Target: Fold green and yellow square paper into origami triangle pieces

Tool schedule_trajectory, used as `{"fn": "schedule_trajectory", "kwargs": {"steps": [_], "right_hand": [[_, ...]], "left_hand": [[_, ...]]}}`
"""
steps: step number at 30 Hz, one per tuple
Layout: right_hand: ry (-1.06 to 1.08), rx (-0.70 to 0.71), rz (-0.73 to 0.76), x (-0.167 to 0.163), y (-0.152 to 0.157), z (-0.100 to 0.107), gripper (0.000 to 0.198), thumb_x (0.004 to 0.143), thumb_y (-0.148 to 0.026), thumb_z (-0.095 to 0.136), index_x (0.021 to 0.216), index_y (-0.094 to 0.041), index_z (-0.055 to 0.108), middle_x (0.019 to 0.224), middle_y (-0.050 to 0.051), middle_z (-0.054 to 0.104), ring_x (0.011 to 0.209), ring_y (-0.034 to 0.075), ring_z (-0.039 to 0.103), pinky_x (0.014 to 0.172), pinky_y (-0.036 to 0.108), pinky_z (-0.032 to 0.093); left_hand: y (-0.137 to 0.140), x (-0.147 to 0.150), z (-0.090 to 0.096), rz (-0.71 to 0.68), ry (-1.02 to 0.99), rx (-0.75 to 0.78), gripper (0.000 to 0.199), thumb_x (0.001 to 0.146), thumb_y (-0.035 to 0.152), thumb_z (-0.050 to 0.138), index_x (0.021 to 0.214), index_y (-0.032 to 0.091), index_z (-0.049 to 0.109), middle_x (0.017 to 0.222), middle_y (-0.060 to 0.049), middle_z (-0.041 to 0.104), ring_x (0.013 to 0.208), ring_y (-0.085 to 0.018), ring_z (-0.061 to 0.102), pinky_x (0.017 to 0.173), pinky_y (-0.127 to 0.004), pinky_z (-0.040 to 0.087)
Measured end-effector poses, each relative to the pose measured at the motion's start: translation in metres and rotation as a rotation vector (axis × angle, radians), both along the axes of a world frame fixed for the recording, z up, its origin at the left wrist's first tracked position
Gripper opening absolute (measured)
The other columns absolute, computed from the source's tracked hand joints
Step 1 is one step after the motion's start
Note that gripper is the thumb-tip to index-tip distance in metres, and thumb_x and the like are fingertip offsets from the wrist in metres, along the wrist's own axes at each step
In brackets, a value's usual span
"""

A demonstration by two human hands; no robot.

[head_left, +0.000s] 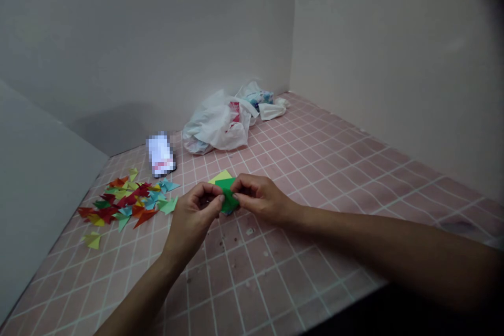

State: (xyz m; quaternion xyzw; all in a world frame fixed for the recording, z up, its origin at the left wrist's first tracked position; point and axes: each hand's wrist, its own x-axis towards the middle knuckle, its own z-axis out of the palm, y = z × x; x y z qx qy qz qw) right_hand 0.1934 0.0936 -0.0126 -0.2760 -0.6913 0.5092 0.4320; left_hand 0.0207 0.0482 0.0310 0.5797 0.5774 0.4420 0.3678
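A small piece of green paper [228, 197] is held up between my two hands above the tiled-pattern table. My left hand [200, 202] pinches its left side between thumb and fingers. On the opposite side, my right hand [254, 194] grips the paper's right edge the same way. Just behind it a yellow sheet of paper [220, 176] shows, partly covered by the green one. A bit of light blue paper peeks out below. To the left of my hands lies a loose pile of folded paper pieces [129, 197] in red, orange, yellow, green and blue.
A phone [160, 155] with a lit, blurred screen stands behind the folded pile. White plastic bags [216, 123] lie near the back corner, by the grey walls [157, 37]. The pink grid-patterned tabletop [315, 168] has worn spots in front of my hands.
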Motion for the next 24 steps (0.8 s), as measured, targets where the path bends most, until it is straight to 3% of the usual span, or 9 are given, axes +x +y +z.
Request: {"fn": "schedule_trajectory", "kwargs": {"steps": [5,11,17,24], "right_hand": [[0.007,-0.052,0.023,-0.001,-0.0012,-0.0021,0.007,0.084,-0.02,0.063,0.078,-0.017,0.062,0.075,0.001,0.064,0.068,0.013,0.058,0.062,0.025,0.046],[0.041,-0.104,0.059,-0.001,-0.0026,0.0005,0.008,0.085,-0.022,0.064,0.079,-0.016,0.063,0.076,0.002,0.066,0.07,0.013,0.059,0.064,0.026,0.046],[0.04,-0.097,0.043,-0.0021,-0.0026,-0.0002,0.01,0.084,-0.022,0.065,0.077,-0.016,0.062,0.067,-0.002,0.058,0.06,0.01,0.049,0.056,0.023,0.04],[0.036,-0.073,0.12,0.0015,0.0019,0.0022,0.016,0.089,-0.026,0.057,0.078,-0.015,0.062,0.076,0.002,0.062,0.071,0.013,0.057,0.066,0.027,0.046]], "left_hand": [[-0.0002,0.0025,0.0,0.004,-0.047,0.036,0.008,0.074,0.025,0.071,0.072,0.018,0.068,0.084,-0.003,0.072,0.067,-0.013,0.062,0.056,-0.022,0.048],[-0.0016,0.0038,-0.0012,0.034,-0.11,-0.006,0.009,0.071,0.025,0.073,0.074,0.017,0.068,0.075,-0.001,0.07,0.066,-0.012,0.062,0.06,-0.023,0.049],[-0.0039,0.0042,-0.0018,0.043,-0.129,-0.039,0.014,0.07,0.028,0.075,0.074,0.016,0.068,0.071,0.0,0.069,0.066,-0.012,0.062,0.062,-0.023,0.051],[-0.0026,0.0031,-0.0022,0.073,-0.056,-0.033,0.016,0.071,0.03,0.074,0.074,0.015,0.067,0.069,0.0,0.068,0.063,-0.012,0.061,0.06,-0.023,0.05]]}}
